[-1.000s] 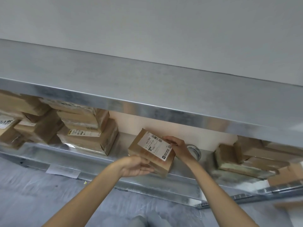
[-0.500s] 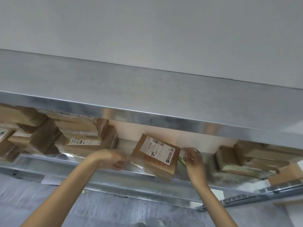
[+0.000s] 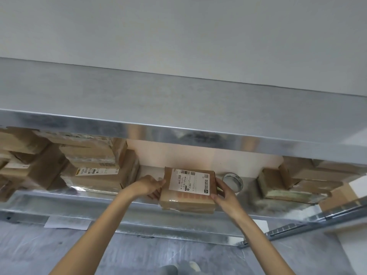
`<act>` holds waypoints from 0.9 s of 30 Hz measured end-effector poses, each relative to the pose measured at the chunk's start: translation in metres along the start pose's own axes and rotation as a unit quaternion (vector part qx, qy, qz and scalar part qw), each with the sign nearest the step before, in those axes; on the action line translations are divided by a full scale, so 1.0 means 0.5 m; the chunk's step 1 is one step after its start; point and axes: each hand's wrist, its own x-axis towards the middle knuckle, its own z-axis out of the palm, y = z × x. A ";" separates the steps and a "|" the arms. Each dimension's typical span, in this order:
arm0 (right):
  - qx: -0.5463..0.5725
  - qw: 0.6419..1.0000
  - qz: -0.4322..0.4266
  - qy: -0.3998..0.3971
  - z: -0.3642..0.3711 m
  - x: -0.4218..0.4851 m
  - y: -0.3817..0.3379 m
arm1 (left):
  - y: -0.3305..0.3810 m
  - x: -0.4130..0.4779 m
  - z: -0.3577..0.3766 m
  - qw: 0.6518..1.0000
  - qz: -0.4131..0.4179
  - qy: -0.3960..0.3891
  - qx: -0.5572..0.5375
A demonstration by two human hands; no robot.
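two hands grasp one box by opposite edges: right hand on the edge just beside the tape roll, left hand on the edge away from the tape roll. box lies flat, label up, on the shelf, equally near both hands.

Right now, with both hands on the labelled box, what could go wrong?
The labelled box is at the front lip of the shelf, held only at its sides by the left hand and right hand; a slip may drop it. The tape roll lies close behind the right hand and could be knocked.
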 end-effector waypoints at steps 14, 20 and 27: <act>0.120 0.987 -0.016 0.110 0.011 0.001 -0.031 | -0.012 -0.001 0.002 0.977 0.167 0.131 -0.032; 0.141 0.981 -0.002 0.130 0.029 -0.007 -0.024 | -0.055 0.010 0.016 0.970 0.202 0.131 -0.032; 0.124 0.980 0.005 0.155 0.036 -0.017 -0.002 | -0.048 0.006 0.025 0.977 0.145 0.103 -0.114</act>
